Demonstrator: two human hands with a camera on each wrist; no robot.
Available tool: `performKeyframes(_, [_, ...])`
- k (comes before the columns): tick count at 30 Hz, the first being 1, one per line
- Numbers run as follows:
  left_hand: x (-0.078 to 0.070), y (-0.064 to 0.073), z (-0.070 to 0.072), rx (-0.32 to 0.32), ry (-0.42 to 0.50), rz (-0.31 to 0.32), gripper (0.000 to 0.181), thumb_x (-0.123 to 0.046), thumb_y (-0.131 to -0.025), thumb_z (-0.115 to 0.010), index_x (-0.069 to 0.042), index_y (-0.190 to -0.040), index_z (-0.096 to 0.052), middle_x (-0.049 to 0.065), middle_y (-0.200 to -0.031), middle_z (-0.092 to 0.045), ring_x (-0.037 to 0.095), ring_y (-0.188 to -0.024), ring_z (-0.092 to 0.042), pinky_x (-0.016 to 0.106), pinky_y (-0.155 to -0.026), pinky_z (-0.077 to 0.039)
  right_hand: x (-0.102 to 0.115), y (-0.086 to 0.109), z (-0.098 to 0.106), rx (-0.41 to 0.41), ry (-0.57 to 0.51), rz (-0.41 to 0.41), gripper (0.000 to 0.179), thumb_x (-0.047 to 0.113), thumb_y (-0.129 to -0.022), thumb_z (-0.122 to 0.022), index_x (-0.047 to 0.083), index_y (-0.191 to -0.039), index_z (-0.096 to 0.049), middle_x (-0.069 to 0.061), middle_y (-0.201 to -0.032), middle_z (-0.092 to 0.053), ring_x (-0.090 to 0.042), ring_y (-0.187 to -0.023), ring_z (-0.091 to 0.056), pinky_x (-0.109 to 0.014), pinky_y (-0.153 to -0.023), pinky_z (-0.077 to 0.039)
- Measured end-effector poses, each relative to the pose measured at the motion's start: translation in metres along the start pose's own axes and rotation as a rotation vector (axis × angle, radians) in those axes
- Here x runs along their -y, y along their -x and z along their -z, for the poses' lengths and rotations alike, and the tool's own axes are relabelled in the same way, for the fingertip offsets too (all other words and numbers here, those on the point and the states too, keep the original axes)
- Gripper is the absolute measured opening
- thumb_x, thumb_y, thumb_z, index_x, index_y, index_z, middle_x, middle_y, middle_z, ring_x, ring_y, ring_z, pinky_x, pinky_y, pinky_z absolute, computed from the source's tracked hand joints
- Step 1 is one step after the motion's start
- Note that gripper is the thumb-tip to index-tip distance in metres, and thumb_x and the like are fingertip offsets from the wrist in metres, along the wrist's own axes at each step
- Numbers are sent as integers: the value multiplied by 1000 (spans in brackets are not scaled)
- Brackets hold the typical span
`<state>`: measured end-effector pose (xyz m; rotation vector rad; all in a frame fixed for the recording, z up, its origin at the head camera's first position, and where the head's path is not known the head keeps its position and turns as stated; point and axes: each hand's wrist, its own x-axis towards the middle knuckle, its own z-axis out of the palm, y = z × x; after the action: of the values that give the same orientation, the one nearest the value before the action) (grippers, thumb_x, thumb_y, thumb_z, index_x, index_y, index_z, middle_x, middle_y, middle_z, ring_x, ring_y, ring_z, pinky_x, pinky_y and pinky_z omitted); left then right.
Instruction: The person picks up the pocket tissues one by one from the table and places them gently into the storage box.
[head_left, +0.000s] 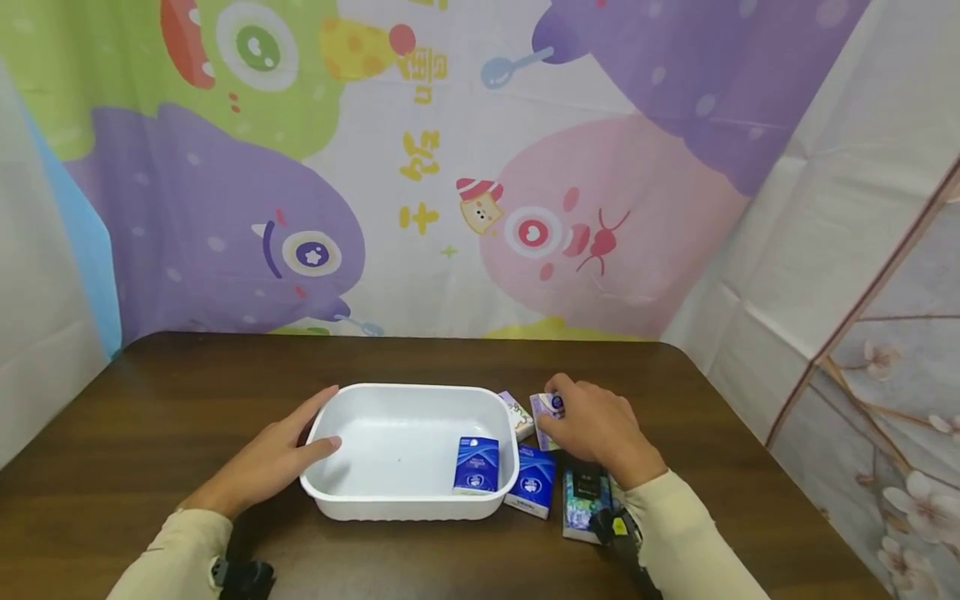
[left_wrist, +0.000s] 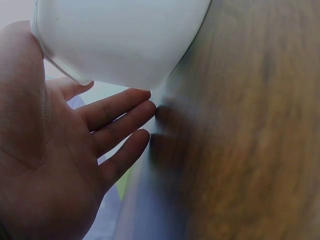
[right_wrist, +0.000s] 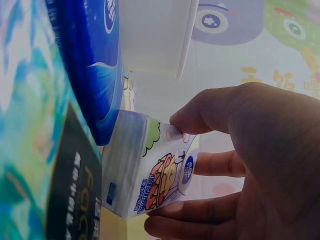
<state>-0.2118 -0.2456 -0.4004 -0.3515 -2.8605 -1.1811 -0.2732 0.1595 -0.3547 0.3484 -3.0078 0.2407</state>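
My left hand point(head_left: 273, 458) holds the left side of a white plastic basin point(head_left: 390, 454), thumb over the rim and fingers spread along the outside. To the basin's right, my right hand point(head_left: 596, 421) pinches a small tissue pack point(right_wrist: 167, 172) with a cartoon print, thumb on one edge and fingers on the opposite one. One blue tissue pack point(head_left: 476, 465) lies inside the basin at its right end. Another blue tissue pack point(head_left: 532, 479) leans by the outer right wall. Behind it rests a second cartoon-print pack point(head_left: 517, 417), partly hidden by the basin.
A blue-green tissue pack point(head_left: 581, 504) with a dark label lies under my right forearm. The brown wooden table point(head_left: 150, 417) ends at a rounded back edge, against a cartoon-print curtain point(head_left: 420, 275). A floral cloth point(head_left: 892, 400) hangs at the right.
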Motion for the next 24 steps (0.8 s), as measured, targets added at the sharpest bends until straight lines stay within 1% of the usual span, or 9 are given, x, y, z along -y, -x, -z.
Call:
performKeyframes(8, [1, 2, -2, -8, 15, -2, 74, -40, -99, -61, -16, -160, -25, 25, -154, -39, 47, -133, -44, 65, -100, -38, 0, -1, -1, -9, -4, 5, 48, 45, -86, -69, 17, -124, -62, -4, -101, -69, -23, -88, -64, -50, -79, -53])
performKeyframes(15, [2, 2, -2, -12, 20, -11, 74, -39, -99, -61, -17, -160, -25, 24, -154, -39, 46, -133, -44, 64, -101, -38, 0, -1, 0, -26, -2, -1, 45, 45, -87, -69, 18, -122, -62, -3, -97, -68, -21, -81, -61, -45, -73, -54])
performKeyframes(20, [1, 3, -2, 2, 28, 1, 75, -39, -99, -61, -16, -160, -25, 24, -155, -37, 47, -134, -43, 65, -101, -37, 1, 0, 1, -30, -18, -10, 48, 46, -87, -69, 16, -124, -61, -5, -99, -68, -22, -81, -61, -45, -72, -54])
performKeyframes(24, [0, 1, -1, 17, 33, 13, 76, -40, -99, -61, -16, -161, -23, 24, -156, -35, 47, -135, -41, 66, -101, -37, 1, 0, 1, -68, -32, -32, 49, 47, -88, -67, 16, -126, -60, -7, -101, -68, -22, -79, -61, -45, -71, -54])
